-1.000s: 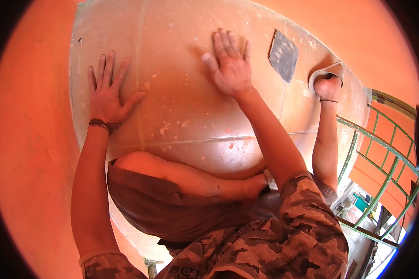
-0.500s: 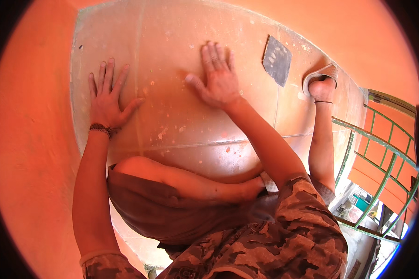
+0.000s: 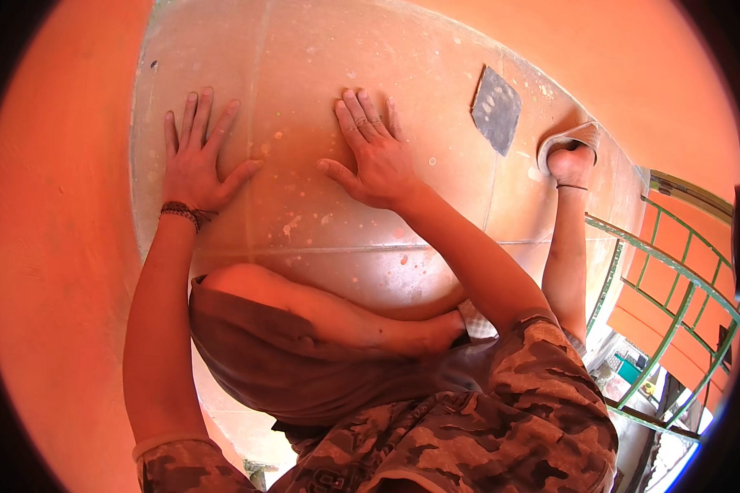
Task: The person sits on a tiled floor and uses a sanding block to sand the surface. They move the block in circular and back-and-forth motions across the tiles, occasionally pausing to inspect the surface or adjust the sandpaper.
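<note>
My left hand (image 3: 197, 168) lies palm down on the tiled floor (image 3: 304, 49), fingers stretched forward and thumb out to the right. A dark braided bracelet (image 3: 182, 213) circles that wrist. To its right my right hand (image 3: 376, 156) also rests on the floor, thumb spread to the left and fingers extended; a ring shows on one finger. Neither hand holds anything. Pale paint spots (image 3: 292, 223) dot the tiles between and below the hands. Beyond my right hand lies a flat dark grey piece (image 3: 497, 111) with light smudges on it.
My bent leg (image 3: 337, 316) crosses the floor below the hands. A foot in a slipper (image 3: 569, 160) is at the right, against the orange wall (image 3: 625, 74). Another orange wall (image 3: 57, 246) runs along the left. A green metal railing (image 3: 674, 255) stands at the right.
My right hand has slid slightly left and nearer to me. The left hand appears a little further right and forward, as the whole view has shifted slightly.
</note>
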`<state>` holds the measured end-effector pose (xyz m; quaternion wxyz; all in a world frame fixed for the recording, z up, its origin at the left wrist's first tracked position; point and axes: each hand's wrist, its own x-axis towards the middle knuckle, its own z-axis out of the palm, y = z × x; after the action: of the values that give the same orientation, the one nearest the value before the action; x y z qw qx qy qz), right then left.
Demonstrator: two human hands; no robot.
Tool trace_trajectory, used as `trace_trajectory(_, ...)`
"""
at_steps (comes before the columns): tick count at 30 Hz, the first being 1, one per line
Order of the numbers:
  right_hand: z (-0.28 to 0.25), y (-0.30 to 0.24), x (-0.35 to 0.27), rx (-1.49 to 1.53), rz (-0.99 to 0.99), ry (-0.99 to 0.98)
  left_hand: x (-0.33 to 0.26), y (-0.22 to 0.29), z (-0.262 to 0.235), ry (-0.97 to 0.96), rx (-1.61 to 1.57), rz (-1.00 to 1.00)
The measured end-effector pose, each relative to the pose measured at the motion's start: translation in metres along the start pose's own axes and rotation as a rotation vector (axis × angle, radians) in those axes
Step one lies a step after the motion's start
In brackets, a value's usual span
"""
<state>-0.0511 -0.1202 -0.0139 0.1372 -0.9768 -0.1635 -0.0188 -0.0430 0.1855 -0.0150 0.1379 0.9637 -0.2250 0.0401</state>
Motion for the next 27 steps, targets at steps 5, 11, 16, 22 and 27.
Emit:
trace_trajectory(5, -0.004, 0.001, 0.006, 0.051, 0.026, 0.001, 0.001, -0.002, -0.001, 0.0, 0.008, -0.005)
trace_trajectory(11, 0.008, 0.02, 0.023, 0.015, 0.262, 0.181, 0.002, -0.001, -0.001, 0.011, -0.001, -0.001)
trace_trajectory(16, 0.003, 0.002, 0.031, -0.058, 0.081, -0.003, -0.002, -0.006, 0.001, -0.008, 0.026, -0.009)
trace_trajectory(22, 0.0, -0.003, 0.029, -0.028, 0.105, -0.05, -0.001, -0.001, -0.002, -0.024, 0.02, -0.014)
trace_trajectory(27, 0.006, -0.022, 0.0, 0.083, -0.121, -0.066, 0.0, 0.002, -0.001, -0.015, 0.004, -0.021)
